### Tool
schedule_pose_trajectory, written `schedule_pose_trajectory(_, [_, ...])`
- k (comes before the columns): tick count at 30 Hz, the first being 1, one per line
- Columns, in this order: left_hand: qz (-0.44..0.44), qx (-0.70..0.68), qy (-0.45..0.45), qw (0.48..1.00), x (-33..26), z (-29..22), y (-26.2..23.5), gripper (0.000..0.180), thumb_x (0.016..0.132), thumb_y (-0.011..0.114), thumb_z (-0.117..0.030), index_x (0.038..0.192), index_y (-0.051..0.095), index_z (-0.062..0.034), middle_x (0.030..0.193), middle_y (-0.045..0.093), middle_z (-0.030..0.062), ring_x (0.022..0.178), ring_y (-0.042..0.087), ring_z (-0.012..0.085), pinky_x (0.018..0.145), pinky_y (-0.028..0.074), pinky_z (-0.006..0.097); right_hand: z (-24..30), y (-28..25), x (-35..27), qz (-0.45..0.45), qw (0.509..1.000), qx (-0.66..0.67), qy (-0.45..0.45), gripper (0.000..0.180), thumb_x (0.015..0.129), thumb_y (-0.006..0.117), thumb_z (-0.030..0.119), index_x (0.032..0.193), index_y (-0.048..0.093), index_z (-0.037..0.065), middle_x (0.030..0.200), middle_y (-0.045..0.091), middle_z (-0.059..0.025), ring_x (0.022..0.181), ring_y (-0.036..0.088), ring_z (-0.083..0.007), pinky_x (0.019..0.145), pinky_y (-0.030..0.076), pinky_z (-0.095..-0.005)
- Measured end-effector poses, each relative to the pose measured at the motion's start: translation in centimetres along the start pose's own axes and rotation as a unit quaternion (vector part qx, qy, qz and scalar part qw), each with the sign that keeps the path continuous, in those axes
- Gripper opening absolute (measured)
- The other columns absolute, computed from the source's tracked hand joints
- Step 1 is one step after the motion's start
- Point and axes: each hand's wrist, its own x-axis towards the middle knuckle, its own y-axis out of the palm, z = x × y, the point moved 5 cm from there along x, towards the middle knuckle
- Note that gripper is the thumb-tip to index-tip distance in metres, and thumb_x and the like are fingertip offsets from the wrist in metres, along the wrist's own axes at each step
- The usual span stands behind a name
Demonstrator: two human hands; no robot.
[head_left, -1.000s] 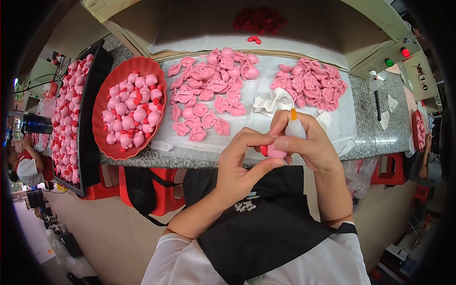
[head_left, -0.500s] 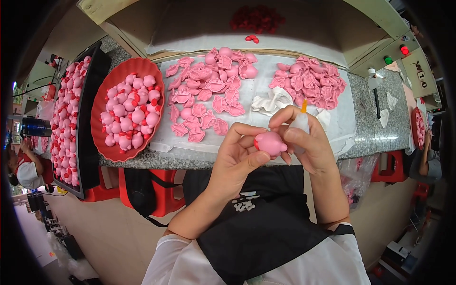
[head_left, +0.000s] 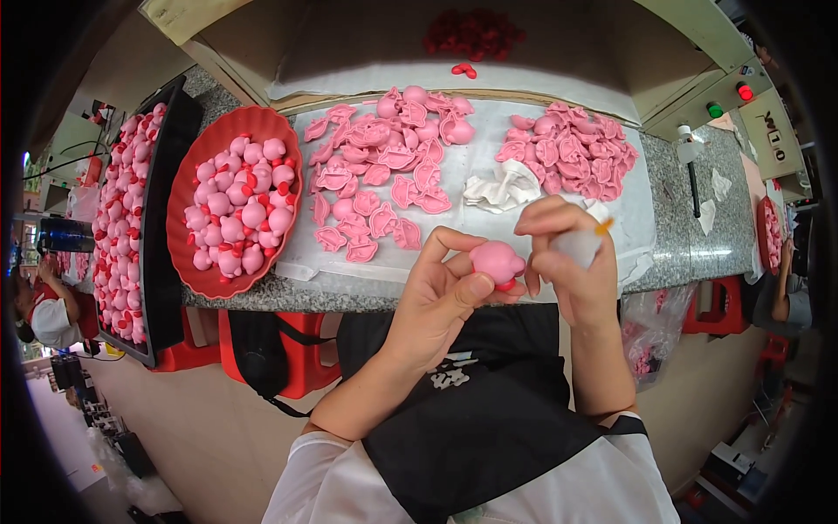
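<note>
Between the thumb and fingers of my left hand point(head_left: 445, 288) is a round pink toy head point(head_left: 496, 260) with a red part on its underside. Just right of it, my right hand point(head_left: 572, 262) is closed around a small translucent squeeze bottle point(head_left: 580, 247) with an orange tip, which points up and to the right. The right fingertips are close to the toy head; whether they touch it I cannot tell. Beyond my hands, loose pink moulded pieces point(head_left: 384, 144) lie spread on white paper point(head_left: 476, 231), and another heap of pink shell pieces point(head_left: 567, 153) sits to the right.
A scalloped red bowl point(head_left: 188, 262) of pink and red heads stands left, beside a long black tray point(head_left: 166, 227) full of similar ones. Crumpled white tissue point(head_left: 502, 186) lies mid-paper. A box-like booth point(head_left: 349, 52) backs the bench, with red pieces point(head_left: 471, 35) inside. People work at both sides.
The toy head has turned, so its red part now faces down instead of left. My right hand has shifted slightly right, and the bottle's orange tip has tilted over to the right.
</note>
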Motion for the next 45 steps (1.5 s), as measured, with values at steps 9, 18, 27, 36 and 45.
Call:
schedule_pose_trajectory(9, [0.036,-0.084,-0.066,0.994,-0.5,0.7,0.2,0.017,0.084,0.044,-0.018,0.092,0.037,-0.0055,0.086,0.054,0.0143,0.075,0.058,0.0228,0.068,0.047,0.029,-0.9,0.0,-0.8,0.043,0.968,-0.114,-0.218,0.017,0.063,0.063,-0.004,0.078,0.057,0.0,0.087,0.052,-0.011,0.068,0.05,-0.0105,0.057,0.039,-0.0199])
schedule_pose_trajectory(18, [0.04,-0.164,-0.14,0.976,-0.6,1.8,0.4,0.025,0.084,0.042,-0.028,0.089,0.039,-0.0033,0.086,0.051,0.0148,0.077,0.056,0.0234,0.065,0.047,0.032,-2.2,-0.2,-0.8,-0.033,0.996,0.007,-0.086,0.017,0.067,0.06,0.011,0.076,0.05,0.001,0.08,0.05,-0.0141,0.07,0.049,-0.0163,0.062,0.041,-0.0245])
schedule_pose_trajectory(27, [0.006,-0.049,-0.013,0.999,-0.5,0.4,0.4,0.018,0.082,0.047,-0.011,0.094,0.036,-0.0035,0.096,0.051,0.0153,0.09,0.052,0.0206,0.077,0.043,0.03,-1.2,0.0,-1.1,-0.042,0.985,-0.072,-0.154,0.018,0.066,0.061,0.006,0.08,0.053,-0.003,0.089,0.049,-0.0147,0.069,0.049,-0.0147,0.063,0.042,-0.0234])
schedule_pose_trajectory(36, [0.016,0.119,0.171,0.978,-0.6,-0.4,-0.4,0.031,0.072,0.055,0.004,0.096,0.038,-0.0024,0.104,0.045,0.0139,0.098,0.046,0.0192,0.085,0.038,0.03,-1.9,0.0,-1.7,-0.04,0.975,-0.101,-0.196,0.022,0.061,0.065,-0.005,0.081,0.058,0.0,0.094,0.05,-0.0103,0.063,0.048,-0.0071,0.053,0.039,-0.0168])
schedule_pose_trajectory(45, [0.005,0.079,0.176,0.981,-0.7,-0.9,-0.8,0.016,0.079,0.05,-0.004,0.094,0.048,0.0017,0.096,0.05,0.0125,0.089,0.05,0.0169,0.078,0.039,0.026,-3.0,0.3,-1.7,-0.057,0.988,0.051,-0.138,0.019,0.063,0.065,0.0,0.08,0.055,0.0,0.089,0.052,-0.0131,0.065,0.051,-0.0117,0.053,0.042,-0.0193])
